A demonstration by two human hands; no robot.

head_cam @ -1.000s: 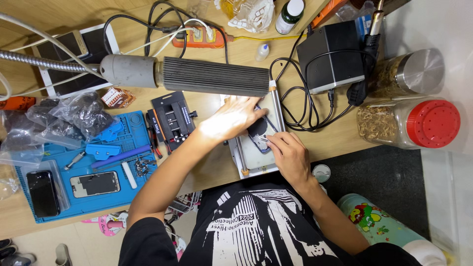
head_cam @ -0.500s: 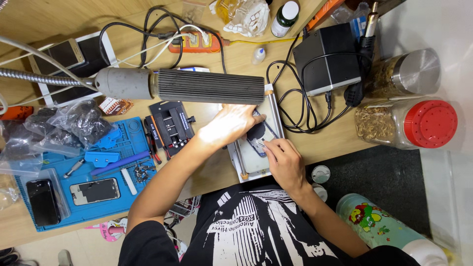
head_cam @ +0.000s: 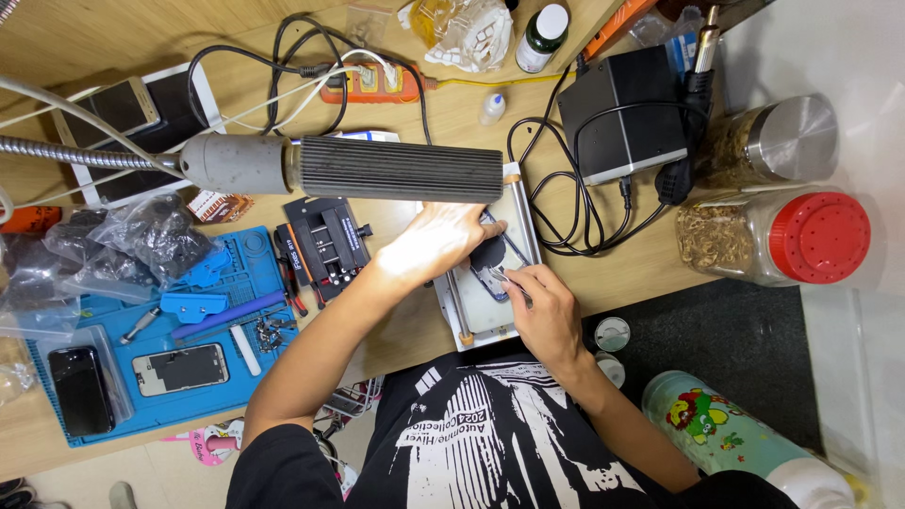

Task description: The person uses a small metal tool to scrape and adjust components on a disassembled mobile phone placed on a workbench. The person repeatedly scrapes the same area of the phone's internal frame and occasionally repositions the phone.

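Left hand (head_cam: 436, 243) presses flat on the phone (head_cam: 490, 264), at six o'clock of the lamp (head_cam: 396, 170), on the plate (head_cam: 471, 311), while right hand (head_cam: 545, 306), fingers pinched on a thin tool (head_cam: 509, 275), works its edge; a slip could crack it.
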